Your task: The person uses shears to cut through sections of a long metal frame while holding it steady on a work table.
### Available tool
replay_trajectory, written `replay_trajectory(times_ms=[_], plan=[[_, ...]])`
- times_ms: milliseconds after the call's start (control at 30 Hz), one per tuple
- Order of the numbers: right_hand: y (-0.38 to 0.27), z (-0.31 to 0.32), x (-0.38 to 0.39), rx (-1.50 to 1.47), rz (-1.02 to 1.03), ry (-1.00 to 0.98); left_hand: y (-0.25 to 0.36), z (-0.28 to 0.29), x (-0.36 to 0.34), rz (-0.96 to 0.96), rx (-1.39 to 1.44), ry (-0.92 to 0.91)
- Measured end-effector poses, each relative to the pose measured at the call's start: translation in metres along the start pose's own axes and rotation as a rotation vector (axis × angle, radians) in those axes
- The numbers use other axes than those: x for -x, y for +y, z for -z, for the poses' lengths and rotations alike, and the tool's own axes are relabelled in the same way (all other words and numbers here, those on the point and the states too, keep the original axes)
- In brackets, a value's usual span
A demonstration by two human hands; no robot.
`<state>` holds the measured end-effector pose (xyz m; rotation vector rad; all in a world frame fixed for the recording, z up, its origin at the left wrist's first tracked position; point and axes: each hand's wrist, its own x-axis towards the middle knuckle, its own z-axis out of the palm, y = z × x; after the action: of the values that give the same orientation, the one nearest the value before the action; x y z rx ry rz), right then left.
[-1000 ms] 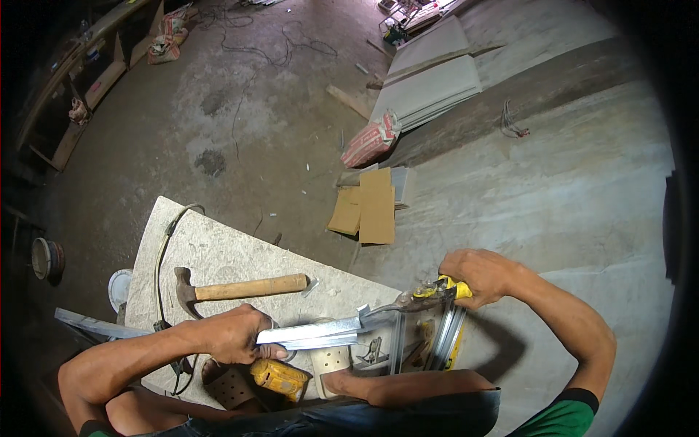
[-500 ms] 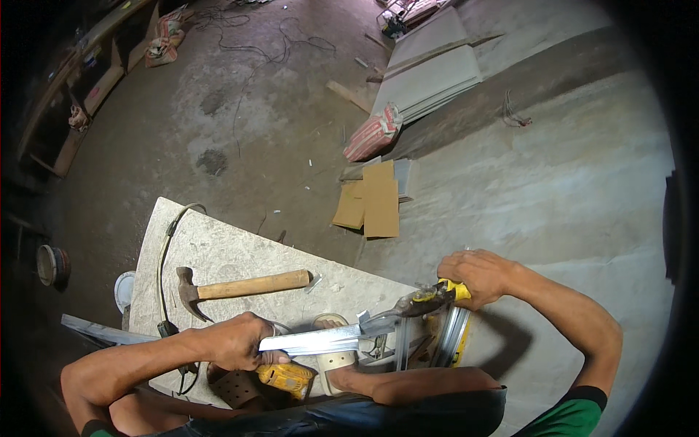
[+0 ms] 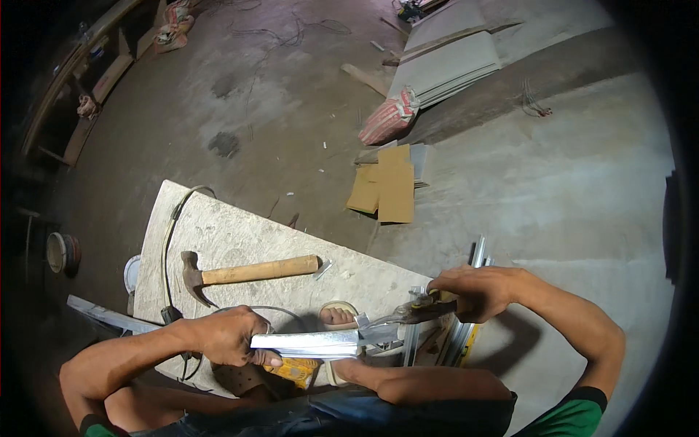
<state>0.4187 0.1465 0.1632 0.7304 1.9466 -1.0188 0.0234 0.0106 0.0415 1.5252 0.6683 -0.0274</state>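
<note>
My left hand [image 3: 231, 336] is closed round one end of a shiny metal channel [image 3: 306, 344], thumb below and fingers above. My right hand [image 3: 477, 291] grips a pair of tin snips [image 3: 421, 312] by the handles. The snips' jaws meet the channel's right end, beside a small bent-up metal flap. Whether the blades are apart cannot be made out. Below the channel lies a yellow power tool [image 3: 293, 373], partly hidden by my left hand. On the pale board [image 3: 218, 237] beyond my hands rests a wooden-handled claw hammer [image 3: 255, 270].
A cable [image 3: 169, 247] runs along the board's left side. More metal channels [image 3: 460, 342] stand by my right knee. Cardboard pieces [image 3: 396, 182], a striped sack [image 3: 389, 120] and stacked sheets [image 3: 451, 69] lie farther off. A bucket [image 3: 60, 253] stands at the left.
The view has shifted, so the surroundings sit a little farther right. My right hand has turned over the snips, and their yellow handles are now mostly covered. The left hand keeps its hold.
</note>
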Motion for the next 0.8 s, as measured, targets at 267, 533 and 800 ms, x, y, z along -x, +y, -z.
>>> replay_trajectory(times_ms=[267,533,800], plan=[[0.011,-0.016,-0.024,-0.271,0.19,-0.157,0.003,-0.005,0.013,-0.15,0.105,0.063],[0.01,-0.014,-0.03,-0.167,0.203,-0.141,-0.002,-0.003,0.004,-0.115,0.09,0.04],[0.018,-0.011,-0.035,-0.152,0.141,-0.2,-0.003,-0.009,0.006,0.07,0.158,-0.019]])
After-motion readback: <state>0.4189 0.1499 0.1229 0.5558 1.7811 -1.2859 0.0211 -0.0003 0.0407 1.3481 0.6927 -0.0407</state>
